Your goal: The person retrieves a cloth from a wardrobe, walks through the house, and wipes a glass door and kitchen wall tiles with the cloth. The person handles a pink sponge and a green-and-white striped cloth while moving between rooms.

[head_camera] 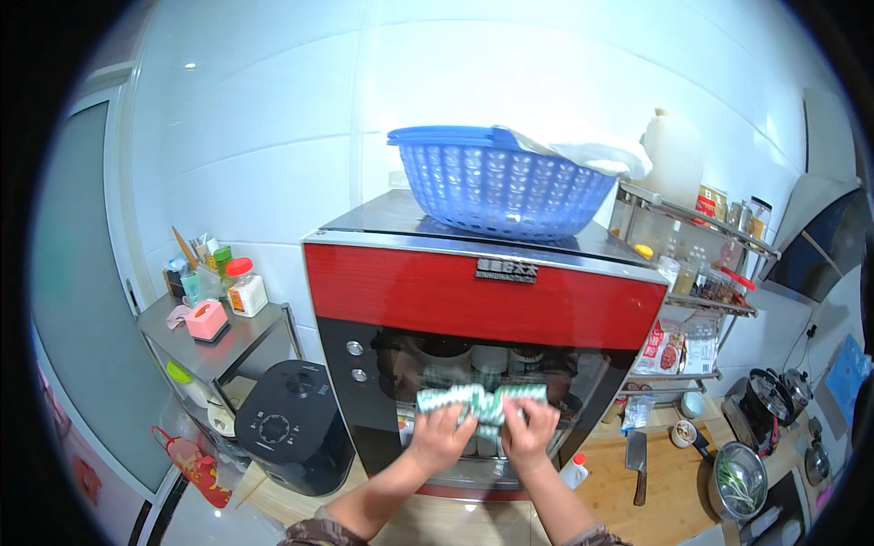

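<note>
Between my two hands is a green and white patterned cloth (482, 403), bunched in the middle and slightly blurred. My left hand (444, 437) grips its left part, and my right hand (529, 428) grips the right part. Both hands are in front of the dark glass door (587, 382) of a red and black cabinet (478, 293), which looks like a dish sterilizer. Dishes show faintly behind the glass. Whether the cloth touches the door, I cannot tell.
A blue plastic basket (505, 177) stands on the cabinet. To the left are a black rice cooker (283, 426) and a metal shelf (239, 334). On the right, a cleaver (636, 457) lies on a wooden board (601, 491), near a pan (737, 481) holding green vegetables.
</note>
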Action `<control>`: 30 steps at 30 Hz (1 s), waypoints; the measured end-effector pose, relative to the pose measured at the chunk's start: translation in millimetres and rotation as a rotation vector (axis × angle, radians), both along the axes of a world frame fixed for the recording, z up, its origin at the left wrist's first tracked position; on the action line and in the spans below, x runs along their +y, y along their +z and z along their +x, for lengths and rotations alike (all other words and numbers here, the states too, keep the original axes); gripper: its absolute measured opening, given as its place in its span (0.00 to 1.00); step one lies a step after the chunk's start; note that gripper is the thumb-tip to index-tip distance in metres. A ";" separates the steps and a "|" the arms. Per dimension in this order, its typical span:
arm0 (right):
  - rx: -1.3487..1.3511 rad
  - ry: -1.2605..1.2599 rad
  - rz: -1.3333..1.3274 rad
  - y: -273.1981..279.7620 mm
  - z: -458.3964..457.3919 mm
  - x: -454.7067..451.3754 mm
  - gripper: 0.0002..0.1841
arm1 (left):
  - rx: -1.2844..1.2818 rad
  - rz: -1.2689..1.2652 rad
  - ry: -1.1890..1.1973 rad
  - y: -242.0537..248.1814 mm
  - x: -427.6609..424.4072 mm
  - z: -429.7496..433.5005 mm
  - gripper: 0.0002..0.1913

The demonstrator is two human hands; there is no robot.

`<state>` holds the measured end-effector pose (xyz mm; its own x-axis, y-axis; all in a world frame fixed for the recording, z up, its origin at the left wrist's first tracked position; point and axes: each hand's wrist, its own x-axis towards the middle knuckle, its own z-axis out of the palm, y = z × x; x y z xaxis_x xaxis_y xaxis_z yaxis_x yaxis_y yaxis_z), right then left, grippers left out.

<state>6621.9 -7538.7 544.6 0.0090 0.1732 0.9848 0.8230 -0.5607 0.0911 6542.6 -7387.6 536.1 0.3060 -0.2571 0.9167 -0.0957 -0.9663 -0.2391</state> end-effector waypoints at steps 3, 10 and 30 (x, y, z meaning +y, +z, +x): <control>0.046 0.071 -0.188 -14.3 -6.4 -1.1 0.21 | 0.106 0.041 -0.057 -36.4 23.2 -14.2 0.13; -0.061 0.090 0.047 131.2 -27.9 85.8 0.23 | -0.282 -0.174 0.037 118.7 64.9 -26.1 0.16; -0.200 -0.001 0.055 177.7 -51.7 162.4 0.22 | -0.261 -0.249 -0.078 155.6 125.1 -49.8 0.17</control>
<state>6570.2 -7376.4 722.3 -0.1879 0.1196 0.9749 0.7911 -0.5699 0.2223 6492.8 -7262.4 691.7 0.0422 -0.0300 0.9987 -0.1386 -0.9901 -0.0238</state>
